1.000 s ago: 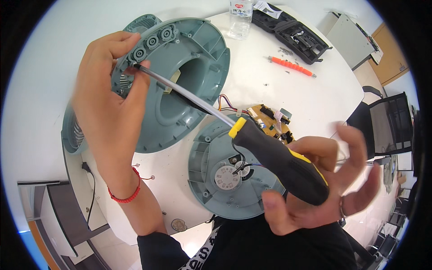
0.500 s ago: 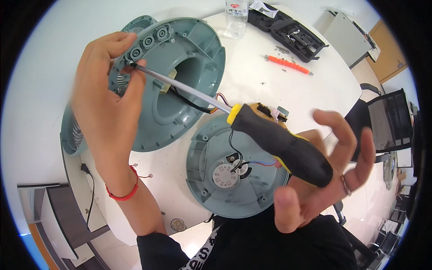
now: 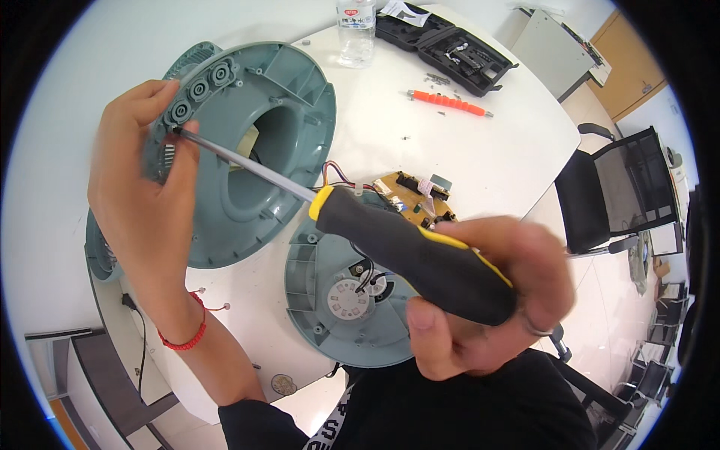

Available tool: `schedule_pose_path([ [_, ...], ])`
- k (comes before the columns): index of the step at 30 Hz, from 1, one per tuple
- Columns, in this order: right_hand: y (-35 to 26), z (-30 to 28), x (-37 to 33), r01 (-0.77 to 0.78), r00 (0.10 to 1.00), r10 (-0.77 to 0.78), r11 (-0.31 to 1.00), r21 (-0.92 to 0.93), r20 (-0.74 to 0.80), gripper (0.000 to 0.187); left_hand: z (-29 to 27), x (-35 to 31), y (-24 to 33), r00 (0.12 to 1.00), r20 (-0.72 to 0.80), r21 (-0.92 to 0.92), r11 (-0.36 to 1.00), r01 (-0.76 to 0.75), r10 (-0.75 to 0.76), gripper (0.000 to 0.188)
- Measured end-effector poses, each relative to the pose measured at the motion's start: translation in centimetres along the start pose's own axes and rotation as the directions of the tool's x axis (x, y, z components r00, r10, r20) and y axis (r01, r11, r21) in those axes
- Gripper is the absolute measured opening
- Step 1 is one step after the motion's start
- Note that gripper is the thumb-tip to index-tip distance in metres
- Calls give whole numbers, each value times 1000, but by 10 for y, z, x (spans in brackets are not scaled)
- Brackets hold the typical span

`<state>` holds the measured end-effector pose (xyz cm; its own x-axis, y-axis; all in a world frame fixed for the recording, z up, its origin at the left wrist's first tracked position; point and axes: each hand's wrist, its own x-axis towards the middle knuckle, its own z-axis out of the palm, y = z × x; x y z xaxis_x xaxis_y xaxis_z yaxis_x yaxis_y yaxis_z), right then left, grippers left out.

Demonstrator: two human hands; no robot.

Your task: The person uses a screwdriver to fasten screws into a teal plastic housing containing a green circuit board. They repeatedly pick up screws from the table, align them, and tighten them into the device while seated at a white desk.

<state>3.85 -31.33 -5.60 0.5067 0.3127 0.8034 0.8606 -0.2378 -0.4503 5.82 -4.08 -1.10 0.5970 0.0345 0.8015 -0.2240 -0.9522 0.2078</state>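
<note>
Nearest us, our right hand (image 3: 538,285) curls around the handle of a black and yellow screwdriver (image 3: 420,255), its fingers a little blurred. Below the handle, a grey-green base (image 3: 346,345) lies on the white table (image 3: 502,157). Our left hand (image 3: 142,169), with a red bracelet (image 3: 187,341) at the wrist, grips the rim of a tilted grey-green shell (image 3: 217,206). The screwdriver's tip is at that rim, by our left thumb and just beside three round parts (image 3: 199,90); we cannot tell whether it sits in a screw. Past the base lies a circuit board (image 3: 390,191), with wires (image 3: 328,172) near it. Farther off are an orange rod (image 3: 450,103), small screws (image 3: 437,79), an open black case (image 3: 480,71) and a clear bottle (image 3: 355,45)
</note>
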Motion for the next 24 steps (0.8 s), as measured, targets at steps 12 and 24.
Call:
schedule_pose_path([
  [12, 2, 9, -2, 0, 992, 8, 998, 63, -122, 92, -1, 3, -3, 999, 4, -147, 988, 52, -52, 29],
  [24, -6, 8, -8, -51, 998, 55, 995, 85, -42, 87, 0, -1, -3, 1000, -5, -41, 999, -18, 18, 26],
])
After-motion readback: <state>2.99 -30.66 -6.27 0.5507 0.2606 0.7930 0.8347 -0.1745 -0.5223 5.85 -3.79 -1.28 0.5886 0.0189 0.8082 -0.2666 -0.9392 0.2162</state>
